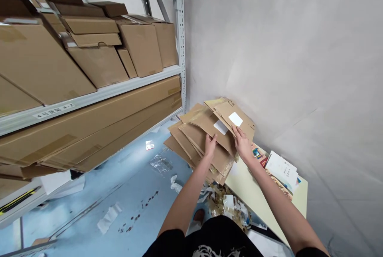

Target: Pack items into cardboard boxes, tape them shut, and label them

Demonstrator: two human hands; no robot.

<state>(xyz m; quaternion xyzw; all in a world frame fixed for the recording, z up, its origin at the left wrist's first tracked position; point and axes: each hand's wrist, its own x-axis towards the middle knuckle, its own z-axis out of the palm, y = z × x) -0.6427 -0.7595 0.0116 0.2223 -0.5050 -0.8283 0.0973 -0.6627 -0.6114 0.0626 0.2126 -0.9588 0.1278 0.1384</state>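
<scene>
Beside a steel shelving rack (178, 41), the left hand (210, 145) is pressing open on a fanned stack of flattened cardboard (194, 139), while the right hand (241, 143), set apart, is resting on its edge, grip unclear.

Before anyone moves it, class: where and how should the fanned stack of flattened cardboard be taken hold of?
Grip the stack of flattened cardboard along its near edge, coming from the person's side, with fingers beneath and thumbs on top. The sheets lie fanned and tilted, so a grip there would likely pinch the layers together. The left hand and right hand are already on that side.
</scene>
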